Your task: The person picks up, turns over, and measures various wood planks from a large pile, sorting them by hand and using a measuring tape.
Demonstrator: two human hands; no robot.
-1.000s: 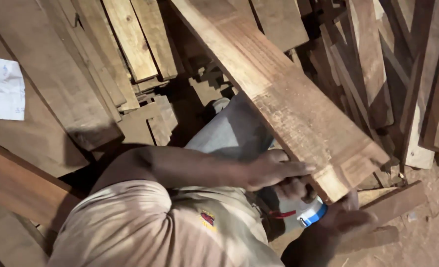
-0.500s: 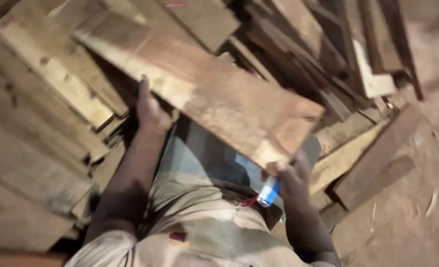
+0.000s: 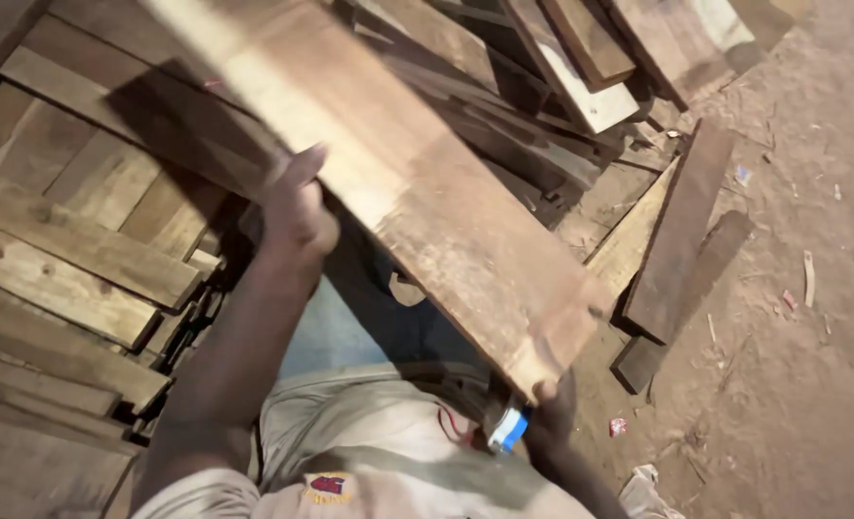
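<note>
Shirt badge (image 3: 327, 486): a small red and dark emblem is seen on the pale shirt (image 3: 379, 452) at the bottom edge of the view.

Blue-and-white object (image 3: 509, 429): a small packet-like item, blue below and white above, is seen just beside the right hand; its kind cannot be told.

Red scrap (image 3: 618, 426): a small red and white wrapper is seen on the dirt floor (image 3: 792, 384), near the right hand.

White crumple (image 3: 643, 490): pale crumpled material is seen at the bottom edge, on the floor.

Right hand (image 3: 552, 408): it is closed on the near end of the plank from below; the fingers are mostly hidden under the wood.

Left hand (image 3: 297, 207): it is pressed against the plank's left edge, fingers extended upward and partly curled round the edge.

Plank (image 3: 398, 183): a long, flat brown board is held clear of the pile, in front of the body. Its long axis runs diagonally, from the near end at lower right to the far end at upper left, where it passes out of view.

Wood pile (image 3: 71, 250): stacked boards are seen beneath and to the left of the plank.

Far boards (image 3: 581, 67): further planks are laid at mixed angles at the top of the view.
</note>
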